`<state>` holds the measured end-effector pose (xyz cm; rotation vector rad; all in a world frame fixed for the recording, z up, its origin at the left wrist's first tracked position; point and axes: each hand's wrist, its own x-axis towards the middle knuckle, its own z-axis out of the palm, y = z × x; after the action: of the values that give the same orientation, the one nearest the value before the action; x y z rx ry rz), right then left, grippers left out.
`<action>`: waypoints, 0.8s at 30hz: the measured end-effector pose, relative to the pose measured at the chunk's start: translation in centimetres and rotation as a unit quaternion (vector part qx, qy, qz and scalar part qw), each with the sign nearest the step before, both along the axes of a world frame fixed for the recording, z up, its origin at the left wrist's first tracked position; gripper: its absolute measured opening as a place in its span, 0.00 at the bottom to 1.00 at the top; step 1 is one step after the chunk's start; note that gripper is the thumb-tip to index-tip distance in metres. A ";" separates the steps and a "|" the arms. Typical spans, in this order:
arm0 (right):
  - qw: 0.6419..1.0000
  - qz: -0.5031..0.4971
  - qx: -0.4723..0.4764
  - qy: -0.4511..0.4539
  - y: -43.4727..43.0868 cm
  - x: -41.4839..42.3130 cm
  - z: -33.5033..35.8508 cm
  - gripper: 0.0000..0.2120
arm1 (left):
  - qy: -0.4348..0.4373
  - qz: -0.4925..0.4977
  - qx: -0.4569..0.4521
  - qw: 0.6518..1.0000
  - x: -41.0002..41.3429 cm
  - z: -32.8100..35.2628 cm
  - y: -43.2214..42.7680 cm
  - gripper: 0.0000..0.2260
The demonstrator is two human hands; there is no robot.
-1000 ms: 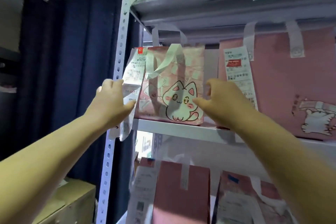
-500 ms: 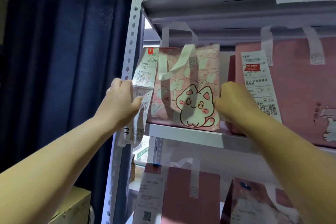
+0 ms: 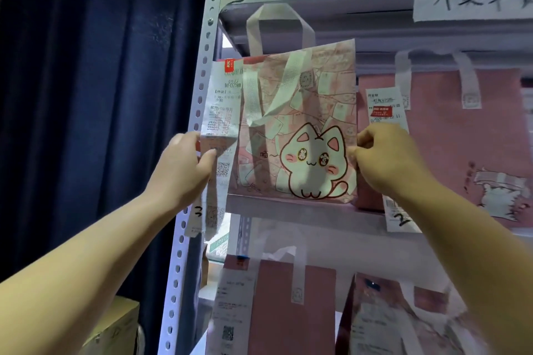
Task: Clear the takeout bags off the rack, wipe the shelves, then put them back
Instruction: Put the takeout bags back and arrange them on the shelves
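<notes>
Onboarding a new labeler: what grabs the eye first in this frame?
The pink cat-print takeout bag at the left end of the upper shelf, pinched at its sides by the left hand and right hand. Then the long receipt down its left edge, and the navy curtain beside the rack.

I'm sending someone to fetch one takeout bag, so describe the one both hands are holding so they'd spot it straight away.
Start at the grey metal rack beside the dark blue curtain; look at the left end of its upper shelf. The pale pink patterned bag with a big white cartoon cat is there, gripped by the left hand and right hand. Its neighbour, the plain darker pink bag, is larger.
</notes>
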<state>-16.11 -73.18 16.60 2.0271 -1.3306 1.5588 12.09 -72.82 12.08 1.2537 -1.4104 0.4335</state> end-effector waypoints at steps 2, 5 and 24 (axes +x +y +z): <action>1.000 0.012 -0.003 -0.016 0.3 -0.5 -0.3 0.08 | 0.004 -0.009 -0.017 1.000 -0.3 -0.1 1.0 0.11; 0.998 0.052 -0.007 -0.046 1.1 -1.1 -0.9 0.06 | 0.020 -0.011 -0.039 0.999 -1.0 -0.2 3.3 0.11; 0.969 0.188 -0.097 -0.126 15.2 -15.0 -3.3 0.09 | 0.065 -0.021 -0.201 0.977 -17.1 0.4 21.1 0.06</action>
<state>-31.07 -58.03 13.32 2.0959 -0.8506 2.0800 -4.98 -51.70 12.46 0.9056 -1.1643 0.5647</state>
